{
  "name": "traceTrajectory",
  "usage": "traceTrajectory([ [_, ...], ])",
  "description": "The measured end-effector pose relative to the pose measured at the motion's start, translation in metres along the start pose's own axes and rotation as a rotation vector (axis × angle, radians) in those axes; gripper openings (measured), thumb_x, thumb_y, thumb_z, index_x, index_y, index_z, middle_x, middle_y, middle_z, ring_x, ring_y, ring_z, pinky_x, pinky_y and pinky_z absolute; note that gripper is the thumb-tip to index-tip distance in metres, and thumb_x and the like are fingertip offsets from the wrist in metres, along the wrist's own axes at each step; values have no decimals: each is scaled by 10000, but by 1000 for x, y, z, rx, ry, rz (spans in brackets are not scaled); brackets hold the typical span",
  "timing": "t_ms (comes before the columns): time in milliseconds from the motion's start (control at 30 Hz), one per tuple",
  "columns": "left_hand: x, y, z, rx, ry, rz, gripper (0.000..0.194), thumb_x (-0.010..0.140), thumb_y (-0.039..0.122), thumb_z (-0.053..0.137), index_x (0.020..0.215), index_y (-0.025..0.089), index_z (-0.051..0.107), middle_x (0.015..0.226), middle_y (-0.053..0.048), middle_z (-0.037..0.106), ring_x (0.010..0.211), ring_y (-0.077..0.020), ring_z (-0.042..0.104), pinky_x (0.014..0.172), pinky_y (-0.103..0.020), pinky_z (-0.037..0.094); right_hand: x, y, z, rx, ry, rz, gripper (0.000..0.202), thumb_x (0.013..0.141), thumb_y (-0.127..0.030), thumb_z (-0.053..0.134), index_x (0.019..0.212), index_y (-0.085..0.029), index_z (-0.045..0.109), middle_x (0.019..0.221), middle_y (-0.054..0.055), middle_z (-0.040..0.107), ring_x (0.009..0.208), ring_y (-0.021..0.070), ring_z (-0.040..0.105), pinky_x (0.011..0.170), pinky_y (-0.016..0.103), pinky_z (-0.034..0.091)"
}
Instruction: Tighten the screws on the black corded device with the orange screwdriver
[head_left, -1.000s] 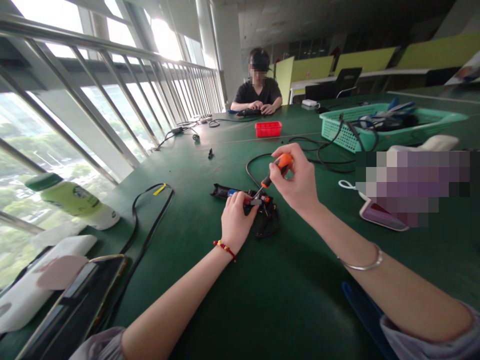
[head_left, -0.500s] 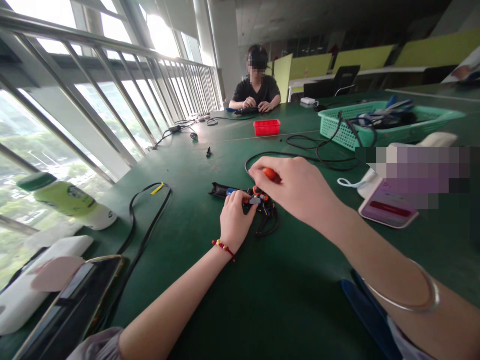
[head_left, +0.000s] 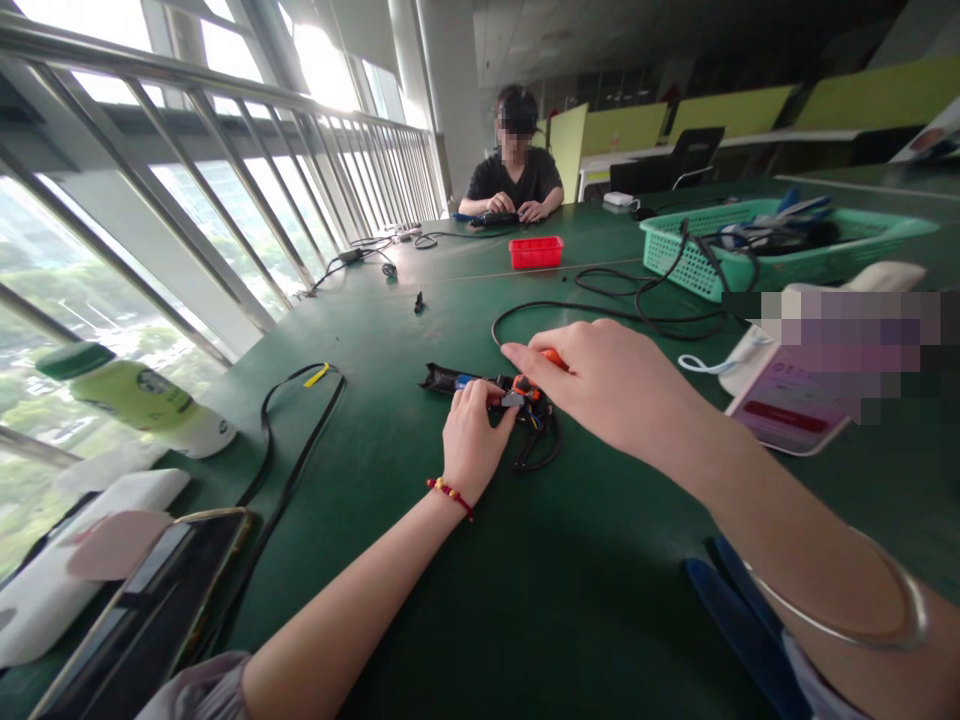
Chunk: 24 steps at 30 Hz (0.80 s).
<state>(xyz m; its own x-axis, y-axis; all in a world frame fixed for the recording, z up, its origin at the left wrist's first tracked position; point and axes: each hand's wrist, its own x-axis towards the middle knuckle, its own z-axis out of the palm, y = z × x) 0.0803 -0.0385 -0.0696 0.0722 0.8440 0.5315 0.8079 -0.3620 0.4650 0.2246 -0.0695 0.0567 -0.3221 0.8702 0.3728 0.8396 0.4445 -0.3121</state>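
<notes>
Both hands were busy on this one: the opened-up corded tool (head_left: 441,379) sat on the green table (head_left: 360,600) right around the middle of the view, so I'm using it as the clock centre, 12 being straight away from the wearer. The left hand (head_left: 472,438) came in from about 7 o'clock with its grip closed down, thumb on one side and fingers curled over the other, steadying the insides by a little grey piece (head_left: 512,399). Hardly any gap there, basically a pinch. The right hand (head_left: 611,388) reached in from about 4 o'clock, wrapped tight around a screwdriver (head_left: 555,357); only a bit of the orange handle poked out, and I couldn't tell where the tip sat because fingers covered it. Coloured wires (head_left: 535,419) spilled out just right of the left thumb, and a black cable (head_left: 540,305) looped past 12 and ran off toward 2. Around that: a red bin (head_left: 535,253) between 12 and 1, a green basket (head_left: 660,262) full of stuff at 2, a lit-up phone (head_left: 787,412) at 3, something blue (head_left: 727,610) near 4, a Starbucks-style bottle (head_left: 146,395) at 9, and a small black part (head_left: 419,302) between 10 and 11. Another person (head_left: 514,180) sat way out at 12, hands on a dark item (head_left: 496,219).
</notes>
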Motion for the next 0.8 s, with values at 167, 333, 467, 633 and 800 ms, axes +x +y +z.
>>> traceTrajectory([
  [167,0,0,2,-31,7,-43,166,757,214,596,867,203,472,857,-18,571,870,-188,522,754,-301,439,-1,-1,2,-3,46,-5,260,862,-330,425,1063,-230,557,597,-13,576,523,147,508,473,245,265],
  [333,0,0,0,-39,-21,-39,163,763,199,584,898,205,492,910,-22,583,902,-191,519,790,-312,436,-1,-1,2,-5,98,-46,371,721,-267,562,1079,-205,491,722,-9,603,560,139,514,512,243,302],
  [467,0,0,0,-13,6,-21,127,772,219,585,831,203,473,856,-18,569,860,-190,515,756,-305,436,0,0,-1,-71,21,5,109,803,-294,487,808,-220,567,592,-9,561,517,139,493,486,250,261],
  [633,0,-1,1,-7,1,-11,122,779,223,576,814,204,461,844,-16,566,857,-192,515,757,-308,435,0,-1,0,9,7,6,368,915,-401,299,702,-218,537,533,-13,521,485,130,476,453,246,234],
  [800,0,-2,1,-30,-23,-33,180,762,208,584,917,207,493,914,-28,577,903,-199,515,786,-318,440,-1,-4,4,22,101,16,436,741,-252,551,1152,-216,411,579,-50,525,494,139,498,475,239,278],
])
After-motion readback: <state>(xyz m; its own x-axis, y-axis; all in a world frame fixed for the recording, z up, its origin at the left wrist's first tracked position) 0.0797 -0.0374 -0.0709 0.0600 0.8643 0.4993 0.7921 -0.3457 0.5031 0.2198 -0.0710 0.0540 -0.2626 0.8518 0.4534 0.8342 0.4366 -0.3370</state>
